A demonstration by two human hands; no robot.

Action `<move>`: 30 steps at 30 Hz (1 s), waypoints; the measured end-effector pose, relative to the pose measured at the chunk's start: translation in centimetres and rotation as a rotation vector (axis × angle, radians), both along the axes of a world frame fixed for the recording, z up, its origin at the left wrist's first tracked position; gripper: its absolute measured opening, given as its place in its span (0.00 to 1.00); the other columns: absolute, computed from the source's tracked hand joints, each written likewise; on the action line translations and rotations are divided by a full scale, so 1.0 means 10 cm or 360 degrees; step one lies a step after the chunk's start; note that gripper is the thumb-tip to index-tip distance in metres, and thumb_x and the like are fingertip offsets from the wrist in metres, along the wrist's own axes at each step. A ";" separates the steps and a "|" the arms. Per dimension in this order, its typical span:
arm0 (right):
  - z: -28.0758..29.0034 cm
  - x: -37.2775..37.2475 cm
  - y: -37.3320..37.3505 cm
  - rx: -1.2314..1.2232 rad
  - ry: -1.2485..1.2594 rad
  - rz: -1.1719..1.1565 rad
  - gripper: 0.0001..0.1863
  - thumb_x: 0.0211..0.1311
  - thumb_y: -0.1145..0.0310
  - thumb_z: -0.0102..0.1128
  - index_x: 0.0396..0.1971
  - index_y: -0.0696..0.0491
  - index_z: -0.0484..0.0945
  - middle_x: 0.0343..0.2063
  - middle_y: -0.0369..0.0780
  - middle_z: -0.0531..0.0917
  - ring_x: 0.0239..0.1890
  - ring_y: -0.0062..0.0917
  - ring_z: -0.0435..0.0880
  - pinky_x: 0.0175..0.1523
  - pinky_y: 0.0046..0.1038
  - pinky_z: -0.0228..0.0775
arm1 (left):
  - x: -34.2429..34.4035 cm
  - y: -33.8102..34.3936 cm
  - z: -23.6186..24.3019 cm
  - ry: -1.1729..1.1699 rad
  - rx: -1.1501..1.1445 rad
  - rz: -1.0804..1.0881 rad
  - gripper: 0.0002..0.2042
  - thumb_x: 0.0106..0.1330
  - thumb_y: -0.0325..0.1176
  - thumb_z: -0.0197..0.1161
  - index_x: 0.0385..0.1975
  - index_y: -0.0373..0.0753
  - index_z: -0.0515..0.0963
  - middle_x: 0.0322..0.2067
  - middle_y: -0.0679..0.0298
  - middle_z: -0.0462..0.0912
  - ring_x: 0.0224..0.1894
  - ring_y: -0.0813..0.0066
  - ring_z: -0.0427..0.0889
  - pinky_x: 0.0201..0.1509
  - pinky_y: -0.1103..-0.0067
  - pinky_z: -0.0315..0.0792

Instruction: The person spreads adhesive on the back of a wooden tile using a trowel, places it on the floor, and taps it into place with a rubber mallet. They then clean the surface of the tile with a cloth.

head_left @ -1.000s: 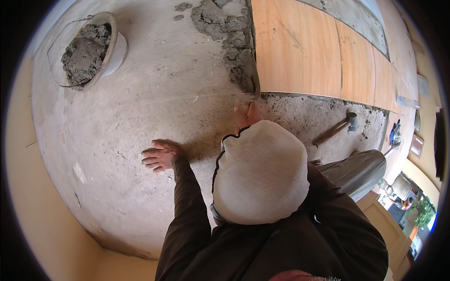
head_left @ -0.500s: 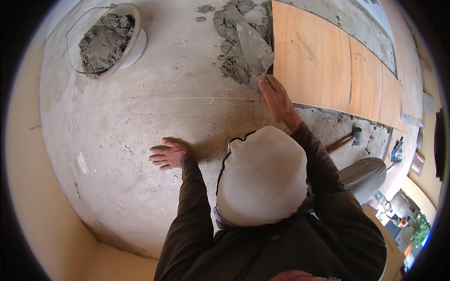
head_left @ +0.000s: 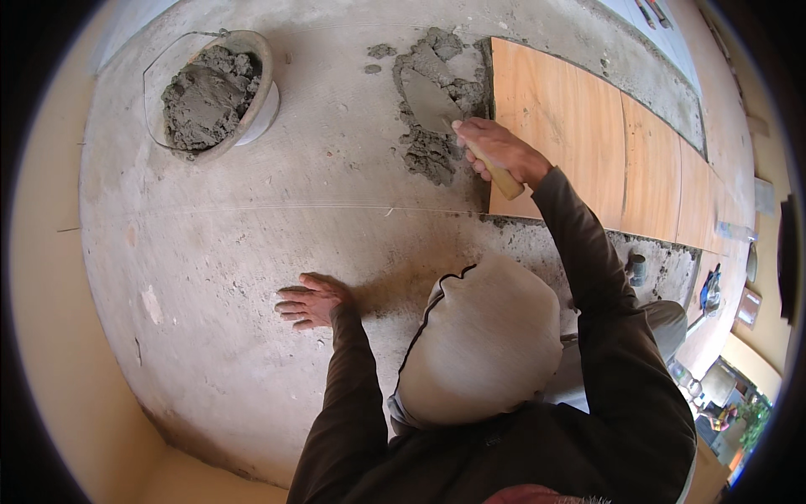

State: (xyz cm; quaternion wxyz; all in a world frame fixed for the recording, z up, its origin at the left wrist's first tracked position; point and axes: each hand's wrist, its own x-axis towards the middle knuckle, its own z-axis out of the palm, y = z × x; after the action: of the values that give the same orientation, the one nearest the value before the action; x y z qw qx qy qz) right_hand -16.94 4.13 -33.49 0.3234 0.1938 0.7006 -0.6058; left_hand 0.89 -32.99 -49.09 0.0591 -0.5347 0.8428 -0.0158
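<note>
My left hand (head_left: 317, 302) lies on the concrete floor (head_left: 210, 353) with its fingers spread. My right hand (head_left: 495, 151) grips the wooden handle of a trowel (head_left: 428, 101), whose grey blade lies in a pile of wet mortar (head_left: 428, 155). The pile borders the left edge of a row of wood-patterned tiles (head_left: 554, 126). A thin white line (head_left: 336, 207) runs across the floor below the pile. A round bucket (head_left: 263, 109) full of grey mortar (head_left: 206, 97) stands at upper left, its wire handle tilted outward.
A mallet (head_left: 636, 269) lies below the tiles, partly hidden by my sleeve. My cloth-covered head (head_left: 474, 344) fills the lower middle. Tools (head_left: 651, 15) rest at top right, a blue bundle (head_left: 710, 290) at right. Beige walls (head_left: 50, 294) bound the floor.
My right hand has come out from behind my head and moved up with the trowel, whose blade is now lower in the mortar. My left hand remains spread on the floor.
</note>
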 end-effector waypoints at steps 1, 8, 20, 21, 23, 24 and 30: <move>0.12 -0.03 0.01 0.0026 -0.0005 -0.0069 0.22 0.76 0.45 0.52 0.38 0.52 0.72 0.23 0.31 0.70 0.18 0.14 0.68 0.21 0.21 0.66 | 0.00 -0.03 0.02 0.0008 -0.0005 0.0008 0.39 0.77 0.65 0.29 0.80 0.44 0.43 0.79 0.46 0.41 0.81 0.47 0.39 0.79 0.47 0.38; -0.35 -1.08 0.45 -0.0429 -0.0187 -0.0353 0.20 0.76 0.49 0.53 0.34 0.51 0.71 0.22 0.31 0.71 0.17 0.14 0.68 0.18 0.20 0.65 | -0.04 0.02 -0.04 0.0003 0.0066 -0.0027 0.40 0.77 0.65 0.28 0.80 0.43 0.41 0.79 0.44 0.39 0.81 0.44 0.38 0.78 0.45 0.38; -0.10 0.35 -0.24 -0.0129 0.0023 -0.0407 0.24 0.77 0.45 0.46 0.38 0.55 0.70 0.20 0.38 0.73 0.14 0.26 0.72 0.22 0.36 0.69 | 0.06 -0.06 -0.13 0.0064 -0.0113 -0.0057 0.38 0.78 0.64 0.31 0.79 0.44 0.47 0.78 0.46 0.46 0.80 0.46 0.44 0.77 0.46 0.44; -0.22 0.53 -0.35 -0.0305 -0.0054 -0.0731 0.24 0.76 0.45 0.47 0.37 0.54 0.70 0.21 0.37 0.72 0.14 0.26 0.71 0.21 0.36 0.69 | 0.04 -0.04 -0.14 0.0051 -0.0079 -0.0064 0.39 0.77 0.64 0.30 0.79 0.44 0.45 0.78 0.45 0.44 0.80 0.45 0.43 0.77 0.46 0.43; -0.54 0.75 -0.68 -0.0675 -0.0232 -0.1383 0.23 0.76 0.44 0.48 0.36 0.53 0.69 0.21 0.37 0.72 0.14 0.26 0.70 0.21 0.36 0.69 | 0.04 -0.07 -0.15 0.0019 -0.0035 -0.0082 0.40 0.77 0.65 0.28 0.80 0.43 0.43 0.79 0.43 0.42 0.80 0.42 0.41 0.78 0.45 0.41; -0.66 0.64 -0.86 -0.0638 -0.0174 -0.1419 0.24 0.75 0.44 0.49 0.36 0.52 0.68 0.22 0.37 0.72 0.15 0.25 0.70 0.21 0.36 0.69 | 0.04 -0.09 -0.14 0.0009 -0.0033 -0.0081 0.40 0.77 0.65 0.28 0.80 0.43 0.43 0.79 0.43 0.42 0.80 0.42 0.41 0.77 0.45 0.41; -0.81 -0.55 -0.85 0.0014 0.0339 -0.0330 0.24 0.79 0.49 0.43 0.45 0.59 0.71 0.30 0.46 0.79 0.22 0.33 0.80 0.26 0.40 0.75 | 0.01 -0.05 -0.13 0.0010 -0.0023 -0.0071 0.39 0.77 0.64 0.29 0.79 0.44 0.45 0.79 0.45 0.43 0.80 0.45 0.43 0.78 0.46 0.42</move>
State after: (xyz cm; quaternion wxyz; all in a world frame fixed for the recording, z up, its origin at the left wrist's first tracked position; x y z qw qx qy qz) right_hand -22.44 -4.41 -41.57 0.1819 0.2012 0.7099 -0.6500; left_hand 0.98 -33.53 -50.44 0.0523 -0.5162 0.8546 -0.0216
